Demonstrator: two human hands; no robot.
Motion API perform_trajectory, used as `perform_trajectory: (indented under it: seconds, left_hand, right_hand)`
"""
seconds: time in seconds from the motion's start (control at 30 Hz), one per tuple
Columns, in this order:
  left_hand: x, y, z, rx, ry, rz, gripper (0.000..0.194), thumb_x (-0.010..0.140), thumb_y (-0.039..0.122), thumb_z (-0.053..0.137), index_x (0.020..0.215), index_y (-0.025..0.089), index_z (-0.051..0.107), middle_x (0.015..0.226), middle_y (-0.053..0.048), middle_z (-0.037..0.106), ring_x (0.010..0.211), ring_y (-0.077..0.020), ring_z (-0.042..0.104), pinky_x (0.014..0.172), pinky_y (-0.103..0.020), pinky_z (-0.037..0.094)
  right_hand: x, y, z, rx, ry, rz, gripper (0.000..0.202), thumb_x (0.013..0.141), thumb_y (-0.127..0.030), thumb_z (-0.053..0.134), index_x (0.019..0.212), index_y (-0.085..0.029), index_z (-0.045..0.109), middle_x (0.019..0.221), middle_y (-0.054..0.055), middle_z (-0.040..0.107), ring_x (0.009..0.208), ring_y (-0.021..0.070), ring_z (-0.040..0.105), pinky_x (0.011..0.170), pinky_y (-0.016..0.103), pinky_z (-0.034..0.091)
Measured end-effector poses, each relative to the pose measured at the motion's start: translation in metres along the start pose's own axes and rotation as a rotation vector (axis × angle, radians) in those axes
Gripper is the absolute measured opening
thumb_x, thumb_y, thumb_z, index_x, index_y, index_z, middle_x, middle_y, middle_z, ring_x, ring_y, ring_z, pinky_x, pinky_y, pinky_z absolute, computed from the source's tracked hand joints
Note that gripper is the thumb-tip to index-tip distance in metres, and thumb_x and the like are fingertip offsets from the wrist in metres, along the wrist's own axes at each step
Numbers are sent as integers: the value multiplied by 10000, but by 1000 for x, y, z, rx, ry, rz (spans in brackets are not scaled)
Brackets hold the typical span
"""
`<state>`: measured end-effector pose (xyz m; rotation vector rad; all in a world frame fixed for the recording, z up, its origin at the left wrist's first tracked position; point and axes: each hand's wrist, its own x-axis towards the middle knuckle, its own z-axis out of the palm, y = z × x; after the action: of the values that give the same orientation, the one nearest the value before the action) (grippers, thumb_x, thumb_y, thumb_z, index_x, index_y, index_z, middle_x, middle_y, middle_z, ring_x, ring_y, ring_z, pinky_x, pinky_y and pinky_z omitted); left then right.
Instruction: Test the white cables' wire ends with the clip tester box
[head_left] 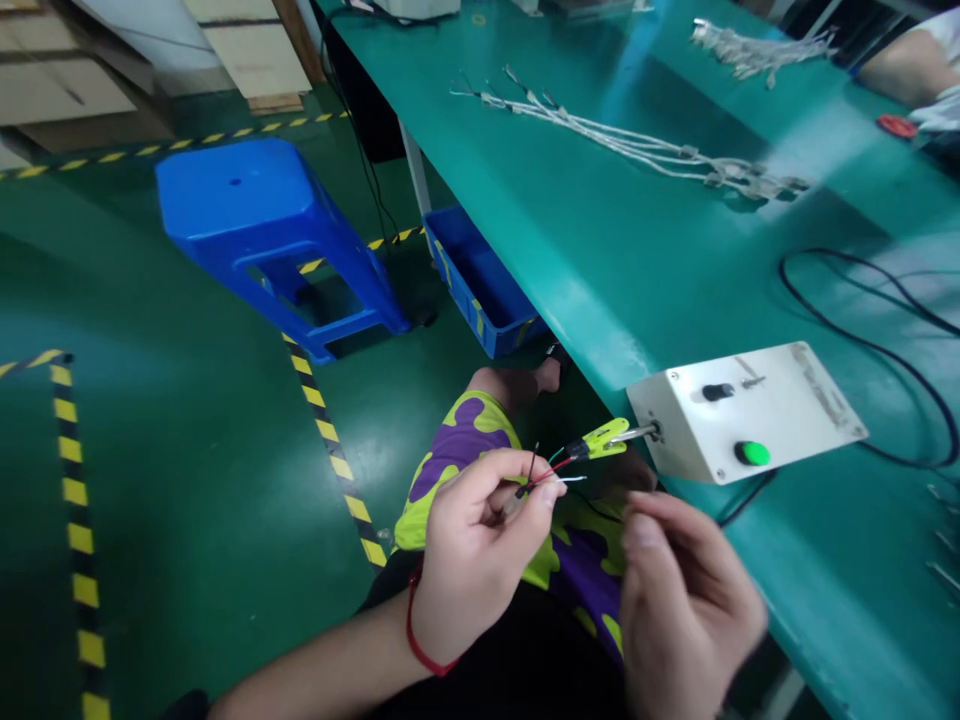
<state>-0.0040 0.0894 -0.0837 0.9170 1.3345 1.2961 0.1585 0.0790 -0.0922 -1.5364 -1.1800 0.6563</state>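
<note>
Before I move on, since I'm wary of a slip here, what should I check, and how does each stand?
1. Wires pinched in left hand: ok.
2. Wire ends lined up: not ok; white wire points sideways, black wire upward.
3. Right hand holding nothing: cannot tell, fingertips blurred.
4. Yellow clip at white box's metal stub: ok.
5. White cables away from both hands: ok, farther up the table.

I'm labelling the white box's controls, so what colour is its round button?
The button is bright green; it shows in the head view.
</note>
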Motion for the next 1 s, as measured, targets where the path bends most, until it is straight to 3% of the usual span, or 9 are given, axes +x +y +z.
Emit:
perform_trajectory:
  seconds: [0.07, 0.17, 0.57, 0.77, 0.9, 1.0]
  left_hand:
    - [-4, 4, 2, 34, -28, 54, 91, 1008, 308, 726, 951, 238, 733, 795, -17, 666, 582, -108, 487, 511, -252, 386]
    - [-9, 7, 3, 81, -58, 118, 58, 1002, 265, 727, 946, 255, 733, 827, -14, 684, 622, -122, 541, 531, -260, 415]
    - [-12, 2, 7, 136, -158, 264, 162, 940, 97, 762, 1016, 241, 761, 952, -15, 781, 788, -152, 715, 659, -245, 543]
    - [-5, 8, 4, -34, -341, 320, 162, 930, 69, 754, 1020, 192, 810, 1005, -68, 825, 910, -189, 780, 819, -272, 623]
    - [-4, 8, 7, -70, -300, 288, 125, 937, 80, 762, 988, 175, 823, 966, -69, 839, 897, -189, 795, 820, -257, 628]
    - [-6, 5, 8, -66, -252, 266, 78, 945, 121, 773, 983, 168, 822, 909, -65, 835, 788, -169, 777, 695, -222, 593]
  right_hand:
    - [-7, -2, 5, 222, -208, 214, 198, 923, -320, 796, 1104, -240, 805, 953, 79, 766, 747, 191, 696, 643, 300, 596]
    - [-7, -8, 12, 477, -319, 334, 129, 921, -279, 803, 1046, -250, 818, 885, 50, 774, 715, 144, 688, 660, 245, 599]
    - [5, -21, 11, 647, -256, 408, 106, 853, -272, 856, 859, -211, 770, 744, 0, 668, 643, 94, 588, 597, 178, 519]
    - [10, -23, 10, 652, -272, 550, 197, 822, -290, 870, 805, -175, 710, 656, -31, 572, 576, 81, 484, 551, 195, 454]
    - [9, -23, 9, 660, -254, 547, 179, 831, -269, 877, 806, -196, 715, 669, -27, 610, 598, 86, 534, 580, 188, 489]
    - [8, -24, 10, 679, -246, 554, 167, 833, -250, 883, 812, -216, 721, 705, -21, 641, 634, 98, 584, 618, 198, 533]
